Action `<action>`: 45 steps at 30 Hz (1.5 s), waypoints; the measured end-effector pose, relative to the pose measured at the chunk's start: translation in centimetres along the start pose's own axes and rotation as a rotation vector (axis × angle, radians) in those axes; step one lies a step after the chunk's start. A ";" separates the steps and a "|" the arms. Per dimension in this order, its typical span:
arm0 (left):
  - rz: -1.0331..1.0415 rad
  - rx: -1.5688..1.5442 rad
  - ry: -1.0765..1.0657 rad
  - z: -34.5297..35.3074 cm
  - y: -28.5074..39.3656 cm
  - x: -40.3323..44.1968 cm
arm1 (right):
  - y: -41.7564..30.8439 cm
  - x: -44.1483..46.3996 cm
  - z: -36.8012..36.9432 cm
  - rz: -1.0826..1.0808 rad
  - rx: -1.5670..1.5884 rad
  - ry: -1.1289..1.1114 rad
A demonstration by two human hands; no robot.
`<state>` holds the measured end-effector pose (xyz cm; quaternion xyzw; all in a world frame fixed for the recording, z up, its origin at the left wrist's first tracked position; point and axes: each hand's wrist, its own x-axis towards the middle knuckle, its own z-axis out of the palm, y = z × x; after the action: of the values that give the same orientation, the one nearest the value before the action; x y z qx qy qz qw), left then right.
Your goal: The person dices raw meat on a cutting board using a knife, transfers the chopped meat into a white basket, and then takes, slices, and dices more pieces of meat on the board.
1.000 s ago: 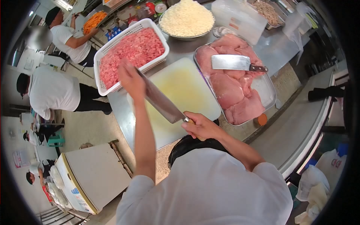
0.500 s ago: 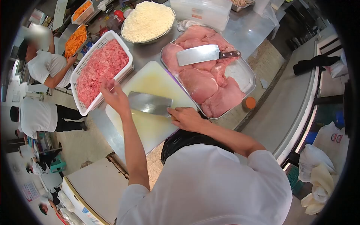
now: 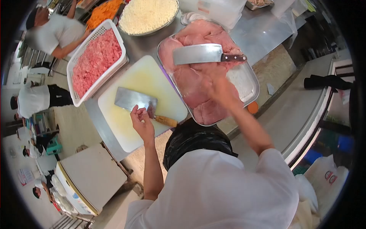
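Observation:
A cleaver with a wooden handle (image 3: 166, 121) lies flat on the white cutting board (image 3: 133, 139). Over its lower edge hovers my left hand (image 3: 142, 121), fingers loosely curled and apart, holding nothing. My right hand (image 3: 218, 86) is blurred over the large pink meat pieces (image 3: 190, 86) in the metal tray (image 3: 249, 82); its fingers are smeared, so I cannot see whether it grips meat. A second cleaver (image 3: 198, 54), dark-handled, rests on top of the meat. Left of the board, minced meat (image 3: 97, 61) fills a white basket (image 3: 124, 57).
Behind the board stands a bowl of white grated food (image 3: 148, 15), with shredded orange food (image 3: 103, 14) beside it. A clear plastic box (image 3: 217, 9) is at the back. Several people in white shirts are at the left, one (image 3: 57, 34) near the basket. An orange lid (image 3: 252, 107) is beside the tray.
The wooden-handled cleaver has been let go onto the board. My right hand has moved from its handle to the meat tray. My left hand has moved from beside the basket to near the blade.

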<state>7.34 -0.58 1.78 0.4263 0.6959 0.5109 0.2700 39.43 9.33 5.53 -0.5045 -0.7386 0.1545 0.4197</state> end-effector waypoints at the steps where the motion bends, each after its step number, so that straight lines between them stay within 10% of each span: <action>1: -0.014 0.004 -0.001 0.2 -0.1 -1.1 | 2.2 2.1 -1.6 -0.038 -0.093 0.013; 12: 0.026 0.100 0.073 1.1 3.2 -7.5 | 11.6 5.2 -6.9 0.061 -0.471 -0.433; 26: 0.070 -0.083 0.036 7.9 3.9 -16.2 | -3.7 3.2 -22.9 0.184 -0.297 -0.865; 33: 0.484 -0.036 0.259 15.9 10.7 -15.3 | -0.6 6.0 -21.4 -0.015 -0.222 -1.150; 45: 0.372 0.358 0.466 26.5 14.0 -9.8 | 5.0 11.9 -17.7 -0.069 0.059 -1.533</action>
<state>38.10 5.29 5.55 0.4582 0.7280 0.5047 -0.0731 54.63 18.46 18.40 -0.2217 -0.8340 0.4674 -0.1917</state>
